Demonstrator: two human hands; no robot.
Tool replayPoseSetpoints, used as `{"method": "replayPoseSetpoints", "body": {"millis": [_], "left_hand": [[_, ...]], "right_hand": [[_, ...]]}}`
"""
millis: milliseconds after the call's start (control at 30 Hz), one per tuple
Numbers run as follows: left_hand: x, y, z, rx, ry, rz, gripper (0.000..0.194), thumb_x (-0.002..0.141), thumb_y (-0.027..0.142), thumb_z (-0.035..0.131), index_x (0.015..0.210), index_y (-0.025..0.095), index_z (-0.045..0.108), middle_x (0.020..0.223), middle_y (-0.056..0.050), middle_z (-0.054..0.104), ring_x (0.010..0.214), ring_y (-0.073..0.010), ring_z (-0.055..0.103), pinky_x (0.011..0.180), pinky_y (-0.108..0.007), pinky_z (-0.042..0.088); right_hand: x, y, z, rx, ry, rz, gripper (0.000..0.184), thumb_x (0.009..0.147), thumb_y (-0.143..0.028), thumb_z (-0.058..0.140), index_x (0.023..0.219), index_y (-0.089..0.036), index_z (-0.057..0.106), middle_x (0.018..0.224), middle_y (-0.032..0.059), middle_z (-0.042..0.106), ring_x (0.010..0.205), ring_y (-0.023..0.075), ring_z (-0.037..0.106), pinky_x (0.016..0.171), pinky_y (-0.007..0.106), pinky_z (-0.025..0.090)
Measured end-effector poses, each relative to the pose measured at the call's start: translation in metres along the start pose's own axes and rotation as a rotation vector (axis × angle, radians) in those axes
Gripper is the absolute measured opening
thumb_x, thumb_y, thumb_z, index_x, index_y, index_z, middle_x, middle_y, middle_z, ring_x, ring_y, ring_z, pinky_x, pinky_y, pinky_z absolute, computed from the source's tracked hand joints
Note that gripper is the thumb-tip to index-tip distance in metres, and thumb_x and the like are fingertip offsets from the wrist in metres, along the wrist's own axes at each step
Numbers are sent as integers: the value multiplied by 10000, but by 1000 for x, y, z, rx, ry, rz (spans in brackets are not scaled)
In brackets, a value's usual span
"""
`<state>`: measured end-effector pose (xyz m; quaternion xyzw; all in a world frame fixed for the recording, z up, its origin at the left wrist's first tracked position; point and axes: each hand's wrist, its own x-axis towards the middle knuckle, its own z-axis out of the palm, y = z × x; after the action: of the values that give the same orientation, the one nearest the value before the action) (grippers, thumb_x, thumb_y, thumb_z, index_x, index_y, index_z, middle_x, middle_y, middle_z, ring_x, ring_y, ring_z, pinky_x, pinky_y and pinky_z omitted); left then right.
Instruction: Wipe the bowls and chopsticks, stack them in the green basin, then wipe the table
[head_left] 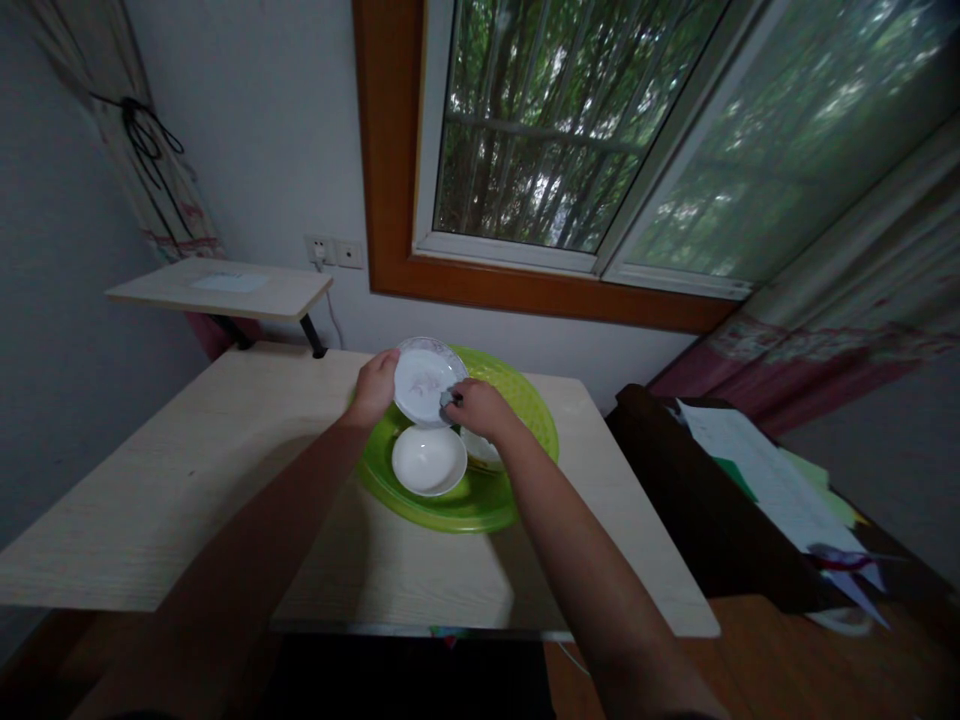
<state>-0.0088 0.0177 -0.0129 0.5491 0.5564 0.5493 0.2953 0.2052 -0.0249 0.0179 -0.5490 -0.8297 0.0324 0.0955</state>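
Note:
My left hand [376, 388] grips the left rim of a white plate [420, 378] with a patterned border and a faint floral print at its centre. The plate is held tilted above a round green basin [450, 518]. Pinched in my right hand [480, 408] is a small grey cloth-like wad [448, 402], pressed to the plate's right side; its exact kind is unclear. Below the plate, a white bowl [429, 461] sits in the basin. Another bowl [481, 450] beside it is partly hidden by my right forearm.
The basin stands on a pale wooden table [420, 580]. A small raised shelf [225, 285] with a sheet on it is at the back left. Wall and window [555, 150] rise behind. Right of the table, a dark cabinet [697, 500] bears papers [765, 480] and scissors [844, 558].

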Motion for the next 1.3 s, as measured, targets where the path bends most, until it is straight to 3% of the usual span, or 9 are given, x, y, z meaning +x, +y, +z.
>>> {"method": "replayPoseSetpoints", "body": {"millis": [133,333,633,833,1033,1300], "left_hand": [[1,-3,0,26,-13,-2,439,947,478,455,1074,169,739,1234,-129,744,1177,-261,661,1089,-360,458],[1,-4,2,48,-55,34,432,956,457,433,1061,149,717,1207,-147,736,1170,-268,650,1093,-385,451],[-4,2,5,79,-163,63,366,963,367,385,1009,161,684,1133,-127,735,1083,-241,660,1041,-361,484],[-7,5,8,87,-260,64,373,963,327,393,1060,154,708,1236,-121,724,1217,-238,630,1155,-372,415],[-7,-1,14,-26,-361,82,429,985,436,427,1157,173,720,1328,-102,703,1292,-222,607,1200,-367,389],[-8,-2,17,-106,-454,81,418,971,461,457,1100,186,744,1190,-86,757,1114,-227,687,1060,-387,523]], "right_hand": [[-3,-2,2,162,-47,-188,150,840,-258,684,884,-143,770,881,64,743,798,171,625,738,249,413],[2,-6,16,456,-7,-425,162,911,-238,666,1002,-167,780,941,38,718,908,162,642,873,260,470],[12,-18,32,430,184,-488,226,959,-258,644,1120,-174,778,1010,70,684,950,172,631,906,276,487],[13,-23,29,334,256,-385,269,987,-258,613,1201,-178,755,1055,81,675,963,178,622,907,281,473],[10,-28,17,204,307,-205,274,1017,-279,562,1189,-187,754,1064,82,678,990,192,616,894,278,456],[6,-22,2,-46,305,103,307,1037,-310,494,1162,-204,753,1084,119,694,916,226,639,817,310,457]]}}
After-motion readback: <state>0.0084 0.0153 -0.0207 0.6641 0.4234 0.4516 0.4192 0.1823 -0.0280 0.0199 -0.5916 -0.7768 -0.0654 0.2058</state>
